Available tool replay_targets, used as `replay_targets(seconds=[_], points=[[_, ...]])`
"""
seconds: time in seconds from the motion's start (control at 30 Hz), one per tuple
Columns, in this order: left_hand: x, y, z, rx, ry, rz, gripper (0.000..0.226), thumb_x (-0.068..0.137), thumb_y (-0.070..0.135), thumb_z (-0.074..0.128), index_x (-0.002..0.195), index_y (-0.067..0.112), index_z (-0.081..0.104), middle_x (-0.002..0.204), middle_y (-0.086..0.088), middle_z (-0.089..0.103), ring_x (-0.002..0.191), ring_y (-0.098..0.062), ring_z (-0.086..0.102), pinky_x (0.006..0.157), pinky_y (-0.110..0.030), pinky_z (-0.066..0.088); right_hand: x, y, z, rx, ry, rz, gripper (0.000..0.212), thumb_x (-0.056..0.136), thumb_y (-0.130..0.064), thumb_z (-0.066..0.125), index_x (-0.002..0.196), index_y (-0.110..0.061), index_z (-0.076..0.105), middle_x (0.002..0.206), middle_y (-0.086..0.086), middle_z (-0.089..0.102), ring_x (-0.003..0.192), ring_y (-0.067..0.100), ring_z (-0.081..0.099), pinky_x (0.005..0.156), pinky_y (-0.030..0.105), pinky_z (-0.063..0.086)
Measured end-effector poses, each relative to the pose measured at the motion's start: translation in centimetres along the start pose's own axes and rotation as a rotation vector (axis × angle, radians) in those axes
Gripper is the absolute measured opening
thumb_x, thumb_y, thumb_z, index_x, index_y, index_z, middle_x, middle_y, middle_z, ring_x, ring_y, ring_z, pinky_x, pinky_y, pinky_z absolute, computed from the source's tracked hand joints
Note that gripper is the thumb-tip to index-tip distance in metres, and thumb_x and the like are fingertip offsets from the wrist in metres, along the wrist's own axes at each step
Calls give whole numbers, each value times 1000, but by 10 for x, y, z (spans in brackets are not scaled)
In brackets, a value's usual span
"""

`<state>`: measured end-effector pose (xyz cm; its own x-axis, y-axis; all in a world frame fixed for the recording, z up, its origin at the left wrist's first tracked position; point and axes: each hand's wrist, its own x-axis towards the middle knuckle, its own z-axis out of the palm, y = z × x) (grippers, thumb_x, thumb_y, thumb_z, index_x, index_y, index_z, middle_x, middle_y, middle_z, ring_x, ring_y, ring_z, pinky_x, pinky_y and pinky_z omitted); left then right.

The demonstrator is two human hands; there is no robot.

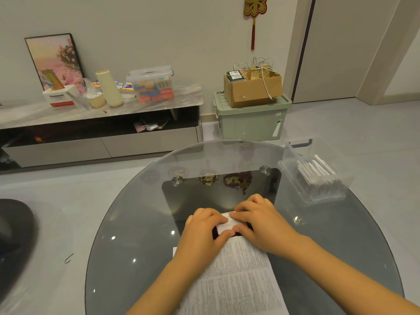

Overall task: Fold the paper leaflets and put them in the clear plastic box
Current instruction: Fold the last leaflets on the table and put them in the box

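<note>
At lower centre of the frame, both hands, left point(203, 226) and right point(259, 220), pinch the folded far end of a paper leaflet point(241, 276) (printed, lying on the glass table point(127, 223)). The clear plastic box point(314, 178) of folded leaflets sits at right.

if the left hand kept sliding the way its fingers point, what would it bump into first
The left hand points right across the folded end of the leaflet, so its fingers would meet the right hand almost at once; the two thumbs already look nearly touching.
</note>
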<state>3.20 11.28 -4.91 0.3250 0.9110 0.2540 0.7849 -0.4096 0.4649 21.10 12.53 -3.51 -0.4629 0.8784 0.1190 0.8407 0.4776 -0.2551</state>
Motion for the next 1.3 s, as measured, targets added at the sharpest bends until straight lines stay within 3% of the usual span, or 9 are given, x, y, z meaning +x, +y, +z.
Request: replay_targets(seconds=[0.1,0.23,0.3,0.4,0.47,0.63,0.93,1.17,1.3], points=[[2,-1,-2,72,-24,44,35,90,46,56,118,28,63,116,16,57,111,-4,44,100,-22,31,-1,3,-6,-48,-54,-57,44,95,-48,43,136,-32,48,133,-14,50,118,14,34,99,27,24],[4,4,-6,182,21,129,28,88,38,48,75,30,71,74,16,67,69,-6,59,66,-23,44,-3,-1,-7,-70,5,-117,35,98,-41,38,113,-26,65,108,-8,66,103,16,49,92,32,37],[4,11,-8,183,67,122,32,87,34,41,71,29,69,65,14,65,61,-5,57,61,-22,43,-5,-3,-10,-89,53,-106,36,100,-36,33,104,-20,66,96,-3,68,93,18,55,87,33,40],[8,25,-14,71,97,49,22,90,30,47,86,27,69,79,15,66,72,-4,57,72,-20,42,-6,-4,-17,-92,151,-82,29,94,-27,39,85,-17,65,74,-2,65,70,19,56,69,35,49],[14,35,-17,-68,117,-44,12,92,26,55,93,26,67,87,15,66,81,-4,58,75,-19,45,-10,-3,-29,-69,230,-58,21,90,-24,47,84,-19,66,73,-4,63,67,16,57,61,30,49],[31,59,-20,-308,129,-148,8,89,24,61,88,29,67,86,16,66,83,-1,59,67,-5,43,-22,9,-57,42,224,58,24,99,-26,41,112,-18,60,105,-3,58,100,15,49,82,25,40],[80,118,-12,-749,110,-162,11,83,11,69,84,22,68,81,6,71,73,-1,65,65,-10,48,-44,50,-101,372,430,371,13,89,-17,61,95,-18,73,87,-6,69,78,8,58,75,20,45],[133,151,6,-834,66,-81,14,83,11,69,83,24,67,81,6,70,75,-5,63,64,-11,48,-51,89,-124,493,534,560,11,83,-21,69,76,-29,69,73,-10,69,70,6,63,63,16,48],[160,164,22,-749,32,-38,17,85,19,68,100,24,61,94,9,64,85,-1,59,75,-12,49,-52,108,-125,442,699,698,7,84,-22,67,79,-22,71,72,-7,69,69,8,62,64,20,49]])
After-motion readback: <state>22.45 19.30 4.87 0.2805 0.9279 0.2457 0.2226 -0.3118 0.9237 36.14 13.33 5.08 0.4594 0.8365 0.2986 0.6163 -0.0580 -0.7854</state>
